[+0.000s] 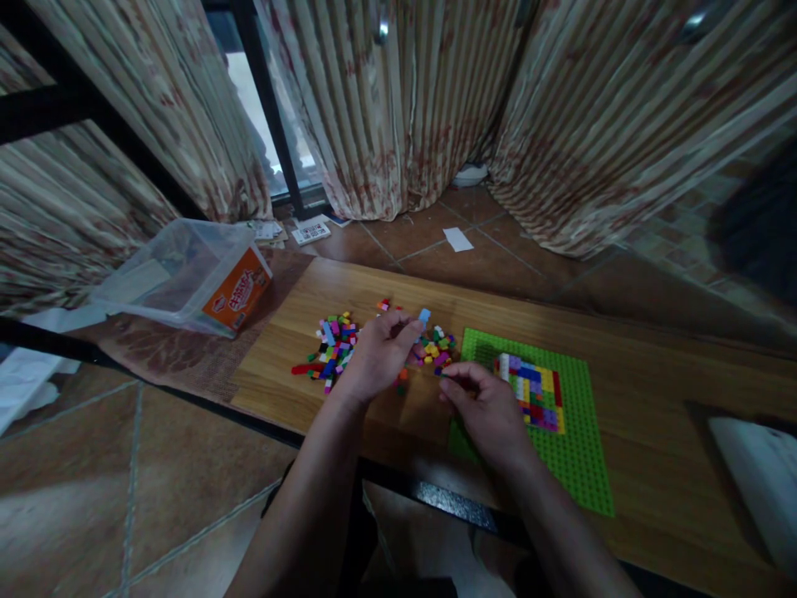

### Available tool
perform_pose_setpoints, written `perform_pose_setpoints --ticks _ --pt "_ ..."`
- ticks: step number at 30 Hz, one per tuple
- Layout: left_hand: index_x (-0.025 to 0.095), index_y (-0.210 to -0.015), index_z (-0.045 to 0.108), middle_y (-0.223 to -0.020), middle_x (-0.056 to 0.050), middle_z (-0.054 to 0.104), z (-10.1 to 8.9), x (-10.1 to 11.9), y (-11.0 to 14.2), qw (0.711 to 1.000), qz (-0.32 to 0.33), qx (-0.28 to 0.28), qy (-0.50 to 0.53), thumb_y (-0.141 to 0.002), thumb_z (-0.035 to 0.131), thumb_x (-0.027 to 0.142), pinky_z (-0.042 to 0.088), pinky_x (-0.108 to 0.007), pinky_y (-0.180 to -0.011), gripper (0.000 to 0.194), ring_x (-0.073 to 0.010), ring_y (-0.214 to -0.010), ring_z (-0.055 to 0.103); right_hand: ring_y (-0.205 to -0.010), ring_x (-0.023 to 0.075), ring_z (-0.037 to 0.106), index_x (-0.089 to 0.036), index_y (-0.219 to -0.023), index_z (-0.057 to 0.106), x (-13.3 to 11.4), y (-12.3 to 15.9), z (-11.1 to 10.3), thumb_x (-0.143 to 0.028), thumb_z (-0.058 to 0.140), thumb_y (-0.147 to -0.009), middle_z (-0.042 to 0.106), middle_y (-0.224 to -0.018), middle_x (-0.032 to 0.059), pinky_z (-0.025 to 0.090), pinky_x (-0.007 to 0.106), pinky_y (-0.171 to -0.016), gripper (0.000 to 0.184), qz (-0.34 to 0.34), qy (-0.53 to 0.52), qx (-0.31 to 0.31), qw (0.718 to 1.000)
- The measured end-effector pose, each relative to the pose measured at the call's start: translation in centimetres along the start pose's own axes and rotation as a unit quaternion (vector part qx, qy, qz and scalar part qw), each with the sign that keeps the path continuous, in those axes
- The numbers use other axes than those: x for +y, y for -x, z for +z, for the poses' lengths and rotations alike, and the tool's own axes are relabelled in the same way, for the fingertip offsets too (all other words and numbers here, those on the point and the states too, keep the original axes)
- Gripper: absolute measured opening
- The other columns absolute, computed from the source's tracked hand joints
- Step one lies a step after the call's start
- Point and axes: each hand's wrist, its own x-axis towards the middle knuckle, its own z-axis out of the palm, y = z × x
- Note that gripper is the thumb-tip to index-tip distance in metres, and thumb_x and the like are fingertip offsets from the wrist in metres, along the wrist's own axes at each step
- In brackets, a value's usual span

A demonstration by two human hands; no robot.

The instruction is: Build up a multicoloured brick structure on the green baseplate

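Toy bricks [334, 349] in many colors lie in loose piles on a long wooden tabletop [660, 415], in front of the person. Striped, flower-patterned curtains [398, 108] hang beyond it, down to a brown tiled floor [187, 473]. Toward the left end, on a brown patterned cover [187, 365], stands a clear plastic bin [180, 274] with an orange label [240, 291]. A white object [760, 482] is partly visible at the right edge. A green studded baseplate [582, 415] lies on the wood right of the piles, bearing a multicolored block of joined bricks [539, 390].

The left hand [379, 353] is over the loose bricks, thumb and forefinger brought near each other with a light blue brick [424, 316] at their tips; whether they pinch it, I cannot tell. The right hand [495, 411] is over the baseplate's left side, its fingertips close together near the loose bricks; whether anything is between them cannot be made out.
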Motion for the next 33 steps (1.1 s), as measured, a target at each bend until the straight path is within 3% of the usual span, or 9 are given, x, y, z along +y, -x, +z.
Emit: perform_pose_setpoints --ticks 3,7,15,20,25,30,33 --pt "0.016 -0.077 0.059 -0.059 0.003 0.057 -0.6 -0.5 -0.2 0.997 0.038 0.018 -0.065 -0.087 0.055 0.037 0.04 -0.022 -0.052 0.024 -0.0084 -0.051 0.049 -0.079 0.0204 0.063 -0.02 -0.088 0.066 0.4 0.0 0.4 -0.03 0.056 -0.083 0.069 -0.086 0.0052 0.047 0.035 -0.074 0.015 -0.077 0.143 0.025 0.986" --pt "0.015 -0.073 0.066 -0.058 0.002 0.055 -1.4 -0.8 -0.1 0.982 0.081 0.021 -0.172 -0.086 0.056 0.036 0.037 -0.022 -0.054 0.026 -0.0095 -0.055 0.047 -0.083 0.021 0.063 -0.019 -0.087 0.066 0.5 -0.1 0.9 -0.024 0.052 -0.084 0.067 -0.09 0.0069 0.047 0.035 -0.076 0.015 -0.129 0.213 0.028 0.968" --pt "0.016 -0.075 0.072 -0.063 0.001 0.061 -1.9 -0.4 0.6 0.97 0.051 -0.009 -0.238 -0.08 0.061 0.028 0.036 -0.021 -0.055 0.017 -0.0106 -0.06 0.051 -0.084 0.0203 0.065 -0.019 -0.096 0.067 0.8 0.0 1.3 -0.02 0.056 -0.084 0.066 -0.095 0.007 0.051 0.036 -0.079 0.017 -0.171 0.205 0.025 0.963" --pt "0.015 -0.077 0.073 -0.066 0.0 0.064 -2.4 -0.7 0.6 0.965 0.058 -0.033 -0.255 -0.078 0.063 0.024 0.037 -0.021 -0.056 0.014 -0.0111 -0.061 0.053 -0.102 0.0219 0.063 -0.02 -0.107 0.066 0.9 -0.1 1.3 -0.02 0.058 -0.084 0.065 -0.111 0.0089 0.052 0.039 -0.091 0.025 -0.195 0.164 0.019 0.967" --pt "0.015 -0.077 0.073 -0.068 0.0 0.066 -2.4 -0.8 0.5 0.956 0.059 -0.038 -0.284 -0.077 0.06 0.021 0.039 -0.02 -0.058 0.014 -0.0116 -0.063 0.055 -0.115 0.0212 0.059 -0.024 -0.117 0.064 0.6 -0.1 0.8 -0.023 0.055 -0.087 0.061 -0.125 0.0084 0.054 0.038 -0.093 0.03 -0.205 0.128 0.016 0.97" --pt "0.016 -0.077 0.074 -0.07 -0.001 0.068 -2.1 -0.5 0.6 0.943 0.059 -0.056 -0.324 -0.075 0.059 0.017 0.04 -0.02 -0.059 0.015 -0.0122 -0.066 0.057 -0.114 0.0228 0.06 -0.022 -0.11 0.067 0.5 -0.7 0.3 -0.023 0.05 -0.091 0.064 -0.12 0.0093 0.052 0.042 -0.095 0.026 -0.233 0.186 0.092 0.95" --pt "0.017 -0.076 0.075 -0.07 -0.001 0.068 -2.0 -0.4 0.7 0.935 0.053 -0.058 -0.346 -0.075 0.058 0.016 0.04 -0.021 -0.059 0.017 -0.0126 -0.066 0.057 -0.112 0.0269 0.059 -0.018 -0.11 0.067 1.0 -1.3 0.6 -0.024 0.049 -0.09 0.064 -0.119 0.0128 0.05 0.047 -0.096 0.027 -0.239 0.266 0.106 0.928"
